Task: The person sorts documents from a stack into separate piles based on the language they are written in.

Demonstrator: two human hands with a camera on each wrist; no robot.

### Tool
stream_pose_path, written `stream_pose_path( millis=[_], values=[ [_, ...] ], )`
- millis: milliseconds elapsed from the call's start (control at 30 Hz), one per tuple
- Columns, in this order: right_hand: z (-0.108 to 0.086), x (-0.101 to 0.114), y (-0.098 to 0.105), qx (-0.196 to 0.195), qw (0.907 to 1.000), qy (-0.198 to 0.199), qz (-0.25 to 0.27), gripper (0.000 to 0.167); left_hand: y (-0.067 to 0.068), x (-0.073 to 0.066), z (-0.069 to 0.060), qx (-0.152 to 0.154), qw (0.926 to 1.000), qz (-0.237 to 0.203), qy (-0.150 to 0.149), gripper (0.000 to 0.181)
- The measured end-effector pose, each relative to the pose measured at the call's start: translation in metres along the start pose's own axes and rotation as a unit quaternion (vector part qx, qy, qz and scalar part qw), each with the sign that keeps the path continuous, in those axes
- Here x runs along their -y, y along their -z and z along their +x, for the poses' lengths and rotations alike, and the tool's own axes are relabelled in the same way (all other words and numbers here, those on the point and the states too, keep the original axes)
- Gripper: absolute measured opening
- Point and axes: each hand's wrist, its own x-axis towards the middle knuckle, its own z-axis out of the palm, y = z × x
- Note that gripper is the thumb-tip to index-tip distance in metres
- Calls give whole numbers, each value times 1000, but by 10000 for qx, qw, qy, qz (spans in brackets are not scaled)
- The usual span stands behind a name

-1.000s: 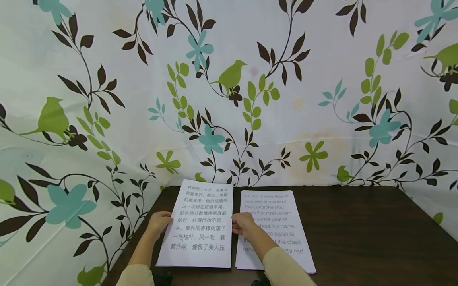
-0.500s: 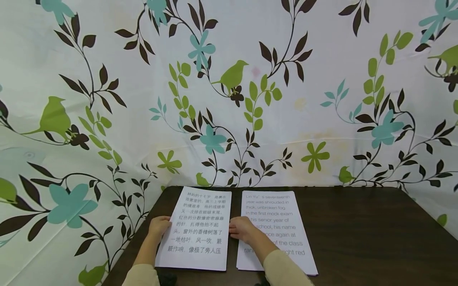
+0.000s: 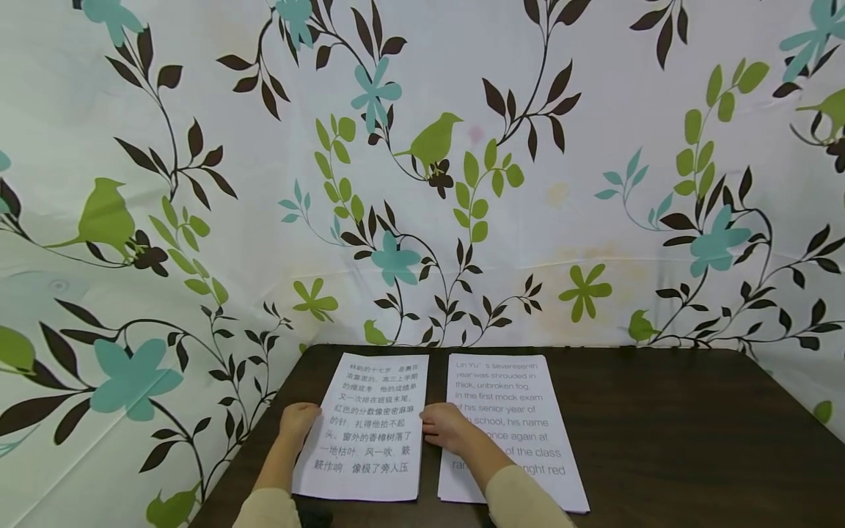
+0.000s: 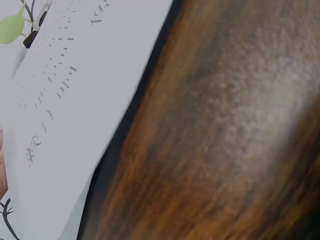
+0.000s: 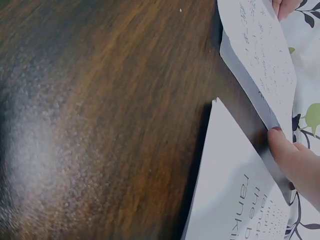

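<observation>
While both hands hold it by its long sides, Chinese-printed paper [image 3: 367,427], white, upright format, bearing nine lines of dark characters, occupies the left part of the table, top edge near the table's far edge; number of sheets, and whether its underside lies wholly on the wood, cannot be told. Left hand [image 3: 299,422]: pinching the left edge about midway along. Right hand [image 3: 449,427]: pinching the right edge opposite, thumb laid at the paper's margin in the right wrist view. Hands well apart from each other, the paper spanning the gap. English-printed paper [image 3: 515,414]: white, similar format, nine lines in dark type, beginning "Lin Yu's seventeenth"; set just to the right, a narrow strip of wood between the two papers; partly covered by the right hand and forearm, its lower right corner turned outward. Sleeves, two, pale yellow-beige: left sleeve [image 3: 267,507] and right sleeve [image 3: 528,504], both entering at the bottom of the head view. Table [image 3: 673,433]: dark brown, wood-grained, glossy in the wrist views. Backdrop cloth [image 3: 528,220]: white, hanging behind the table, printed with green birds, turquoise flowers and dark brown leafy stems.
</observation>
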Motion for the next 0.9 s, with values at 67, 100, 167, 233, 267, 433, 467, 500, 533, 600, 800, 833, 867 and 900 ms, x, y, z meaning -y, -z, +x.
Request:
stream_pose_path(
  millis=[67, 100, 167, 233, 267, 433, 467, 500, 533, 600, 800, 833, 867, 900],
  values=[
    [0, 0, -1, 63, 10000, 22, 16, 45, -1, 3, 0, -29, 9999, -66, 112, 33],
    [0, 0, -1, 92, 9999, 33, 23, 46, -1, 5, 0, -56, 9998, -81, 148, 34],
    [-1, 0, -2, 156, 9998, 59, 53, 47, -3, 11, 4, -149, 9997, -119, 150, 33],
    [-1, 0, -3, 189, 9998, 76, 76, 49, -4, 14, 6, -189, 9996, -157, 125, 32],
    [-1, 0, -3, 191, 9998, 89, 46, 50, -4, 14, 6, -218, 9996, -186, 85, 32],
    [-1, 3, -2, 60, 9997, 110, -210, 53, -1, 6, -1, -130, 9994, -301, 83, 36],
    [-1, 3, -2, 18, 9995, 113, -279, 51, 0, 4, -3, -99, 9994, -320, 100, 37],
    [-2, 4, -1, -12, 9995, 104, -281, 50, 0, 3, -3, -75, 9994, -318, 139, 37],
    [-3, 4, -1, -21, 9995, 119, -301, 49, 0, 2, -4, -77, 9992, -357, 184, 37],
    [-7, 7, -2, -63, 9995, 98, -282, 47, -1, 7, 0, -77, 9990, -418, 164, 38],
    [-5, 6, 3, 27, 9997, 84, -217, 50, -5, 22, 12, -194, 9985, -517, -66, 39],
    [-3, 5, 4, 29, 9997, 77, -212, 50, -3, 16, 8, -228, 9984, -516, -56, 39],
    [-3, 5, 5, 41, 9998, 75, -200, 50, -1, 8, 2, -224, 9983, -530, -73, 38],
    [-3, 6, 7, 48, 9998, 80, -188, 51, 0, 1, -4, -235, 9982, -548, -50, 38]
  ],
)
